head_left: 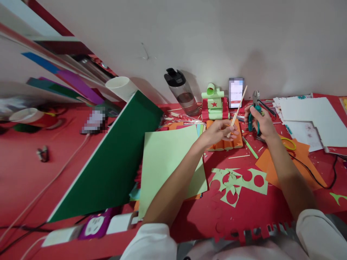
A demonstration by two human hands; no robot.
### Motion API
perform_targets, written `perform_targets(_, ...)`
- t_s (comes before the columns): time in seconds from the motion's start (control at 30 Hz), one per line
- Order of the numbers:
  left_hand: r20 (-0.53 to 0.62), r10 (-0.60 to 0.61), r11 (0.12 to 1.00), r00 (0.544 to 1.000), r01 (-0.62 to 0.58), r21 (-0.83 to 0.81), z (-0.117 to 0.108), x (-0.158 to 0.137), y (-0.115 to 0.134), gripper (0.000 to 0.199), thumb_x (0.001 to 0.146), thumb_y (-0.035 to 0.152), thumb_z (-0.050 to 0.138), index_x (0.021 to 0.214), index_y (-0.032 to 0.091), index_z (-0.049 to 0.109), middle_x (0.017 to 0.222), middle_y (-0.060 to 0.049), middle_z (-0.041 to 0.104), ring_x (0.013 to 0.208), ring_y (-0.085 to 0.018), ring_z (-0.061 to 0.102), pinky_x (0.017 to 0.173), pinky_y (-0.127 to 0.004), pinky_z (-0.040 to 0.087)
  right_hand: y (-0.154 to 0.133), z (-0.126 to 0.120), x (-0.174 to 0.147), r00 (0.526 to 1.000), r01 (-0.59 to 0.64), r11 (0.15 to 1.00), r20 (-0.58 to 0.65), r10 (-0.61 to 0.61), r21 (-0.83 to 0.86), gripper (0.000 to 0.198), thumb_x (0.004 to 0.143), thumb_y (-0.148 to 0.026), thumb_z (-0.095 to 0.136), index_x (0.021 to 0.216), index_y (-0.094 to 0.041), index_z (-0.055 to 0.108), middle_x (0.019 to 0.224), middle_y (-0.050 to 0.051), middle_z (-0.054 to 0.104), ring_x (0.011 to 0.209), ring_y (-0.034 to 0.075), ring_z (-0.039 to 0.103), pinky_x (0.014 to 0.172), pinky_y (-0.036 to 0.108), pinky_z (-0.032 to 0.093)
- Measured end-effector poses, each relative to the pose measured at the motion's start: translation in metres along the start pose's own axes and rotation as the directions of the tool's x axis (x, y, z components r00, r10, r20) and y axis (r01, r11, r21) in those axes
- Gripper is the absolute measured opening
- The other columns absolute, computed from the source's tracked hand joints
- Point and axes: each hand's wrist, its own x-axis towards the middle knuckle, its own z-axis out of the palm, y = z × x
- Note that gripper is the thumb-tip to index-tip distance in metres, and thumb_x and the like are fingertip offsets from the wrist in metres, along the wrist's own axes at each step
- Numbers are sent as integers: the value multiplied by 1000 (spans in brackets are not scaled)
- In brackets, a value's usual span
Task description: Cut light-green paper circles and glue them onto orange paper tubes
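My left hand (219, 131) is closed around slim pale wooden sticks (239, 105) that point up and to the right; they look like a pair side by side. In my right hand (262, 121) are diagonal cutting pliers (255, 96) with teal handles, their jaws upward and apart from the sticks. Under my left hand lie orange paper rolls (237, 139) set side by side. Just behind them stands a red and light-green paper model (214, 104) with a red star. A green stick-like piece (249, 147) rests between my hands on the red table.
Cut light-green paper (254, 180) with round holes lies in front. Left are a light-green sheet (169, 155), a leaning dark-green board (114, 162) and a water bottle (184, 94). A phone (236, 93) leans on the wall. Orange paper (298, 162) and yellow-handled scissors (288, 143) lie right.
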Motion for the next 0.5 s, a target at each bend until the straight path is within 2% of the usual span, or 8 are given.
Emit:
perform_targets(0.13,0,-4,999,1000,3,-38,-3,-2,4,29,98,42,76,96,15,63,100,-10,81,88,-17,79,84,-32,67,-14,-23,0,990,-30,984,131,53,-174,59,80,-81,75,92,-23,71,82,2,69,69,16,65,62,29,54)
perform_targets(0.27,-2,-16,999,1000,16,-51,-3,-2,5,29,97,41,77,94,16,62,103,-12,82,94,-20,80,89,-36,66,-23,-37,-3,958,12,885,259,123,-465,51,90,-74,69,89,-24,69,80,3,71,75,20,67,73,33,54)
perform_targets(0.4,10,-32,998,999,33,-52,-3,-1,2,27,99,40,75,98,16,62,105,-12,82,97,-20,79,93,-39,66,-23,-41,-5,921,68,767,336,198,-638,49,94,-72,65,102,-25,73,89,5,75,83,24,69,81,38,54)
perform_targets(0.5,16,-33,999,999,34,-35,-3,-2,1,25,99,39,73,97,16,62,106,-12,81,98,-19,79,93,-39,66,-22,-40,-5,915,74,734,338,219,-675,52,94,-72,64,114,-25,75,99,6,76,91,26,71,87,40,54)
